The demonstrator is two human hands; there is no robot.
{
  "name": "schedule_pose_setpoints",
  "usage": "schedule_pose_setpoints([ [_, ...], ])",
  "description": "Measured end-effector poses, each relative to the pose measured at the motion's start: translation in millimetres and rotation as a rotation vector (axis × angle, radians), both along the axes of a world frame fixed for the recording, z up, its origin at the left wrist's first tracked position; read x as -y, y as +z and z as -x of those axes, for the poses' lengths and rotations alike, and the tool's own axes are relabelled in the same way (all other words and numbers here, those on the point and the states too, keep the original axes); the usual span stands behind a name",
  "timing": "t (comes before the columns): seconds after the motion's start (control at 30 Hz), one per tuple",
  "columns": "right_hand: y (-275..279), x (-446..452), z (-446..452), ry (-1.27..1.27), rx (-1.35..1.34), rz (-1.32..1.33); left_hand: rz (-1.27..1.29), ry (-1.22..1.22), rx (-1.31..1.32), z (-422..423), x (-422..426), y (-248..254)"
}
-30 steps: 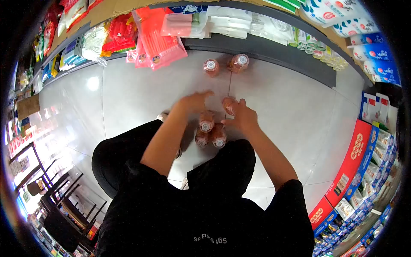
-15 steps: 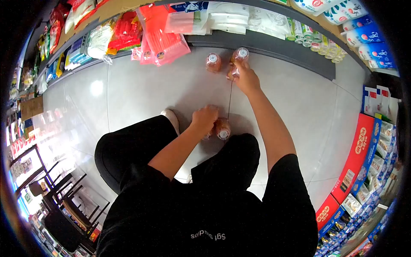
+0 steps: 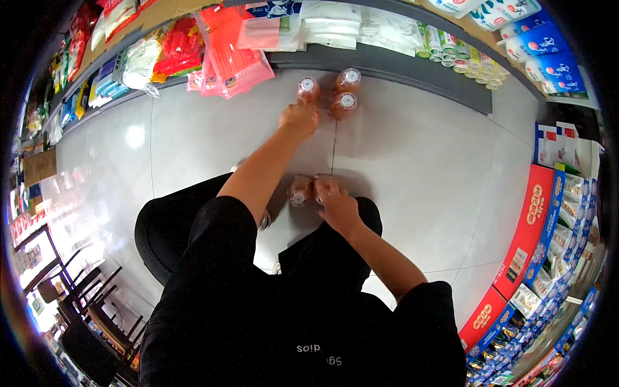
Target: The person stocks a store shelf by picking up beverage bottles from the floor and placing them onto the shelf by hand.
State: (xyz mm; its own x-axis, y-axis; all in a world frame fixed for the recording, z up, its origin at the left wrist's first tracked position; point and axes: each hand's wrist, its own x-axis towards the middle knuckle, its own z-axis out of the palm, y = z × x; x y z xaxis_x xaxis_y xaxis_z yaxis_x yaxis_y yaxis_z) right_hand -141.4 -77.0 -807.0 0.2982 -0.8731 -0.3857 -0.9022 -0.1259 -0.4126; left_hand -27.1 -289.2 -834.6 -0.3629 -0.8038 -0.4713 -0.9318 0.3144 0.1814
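Reach has swapped: left hand (image 3: 298,119) is out by the shelf (image 3: 400,68), right hand (image 3: 338,204) back at the near bottles (image 3: 299,193). Glossy tile (image 3: 419,168) spreads beneath. Left seems curled round a mostly hidden bottle; placing looks in hand, calling for a level release. Right covers one bottle, grip unclear. Three plump, shiny bottles (image 3: 340,109) stand by the shelf, pale caps (image 3: 348,100) up.

Reddish-brown bottles (image 3: 343,108) (white-topped), pale grey floor (image 3: 438,161), black shirt (image 3: 258,322) — white lettering (image 3: 308,349)
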Motion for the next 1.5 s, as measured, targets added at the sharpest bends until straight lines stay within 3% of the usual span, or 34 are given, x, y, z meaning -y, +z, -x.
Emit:
schedule_pose_setpoints([
  [0.17,-29.2,1.9,-7.5,-0.044,-0.014,0.102,0.011,0.183,-0.139,-5.1,-5.1,7.4],
  [0.23,-41.5,15.6,-0.1,-0.102,-0.076,0.135,0.12,0.31,-0.327,-18.8,-22.2,19.0],
  [0.3,-21.2,46.5,6.0,-0.131,-0.082,0.114,0.018,0.409,-0.27,-30.1,-50.4,41.1],
  [0.43,-30.1,106.9,22.8,-0.175,0.007,0.191,-0.392,0.228,-0.046,-34.8,-129.3,71.7],
  [0.5,-33.9,130.5,24.3,-0.227,0.053,0.324,-0.266,-0.015,-0.082,-42.7,-172.9,34.8],
  [0.63,-25.4,148.0,21.5,-0.243,0.048,0.271,-0.218,0.04,0.04,-39.7,-190.6,19.0],
  [0.8,-22.5,132.1,22.4,-0.358,0.116,0.331,-0.041,0.018,-0.153,-43.1,-174.9,5.5],
  [0.93,-3.5,83.4,29.7,-0.415,0.145,0.378,0.018,0.073,-0.14,-30.5,-125.6,7.4],
  [1.0,-2.7,53.5,32.3,-0.484,0.087,0.152,-0.067,0.087,-0.217,-28.9,-96.9,16.8],
  [1.13,-6.9,16.8,32.1,-0.532,0.121,0.162,-0.078,0.088,-0.121,-16.5,-61.9,17.6],
  [1.23,3.1,7.2,21.4,-0.597,0.131,0.143,-0.078,0.044,-0.072,-25.8,-56.3,-5.1],
  [1.33,16.1,10.9,14.2,-0.664,0.227,0.138,0.123,-0.137,-0.176,-37.9,-42.3,-9.1],
  [1.4,39.7,17.9,8.1,-0.741,0.254,0.173,-0.059,-0.047,-0.329,-44.9,-31.7,50.5],
  [1.43,48.0,22.3,7.7,-0.751,0.265,0.236,-0.028,-0.056,-0.339,-48.4,-17.7,53.6],
  [1.5,76.0,36.5,5.9,-0.781,0.302,0.338,-0.241,-0.218,-0.24,-53.9,24.8,59.9],
])
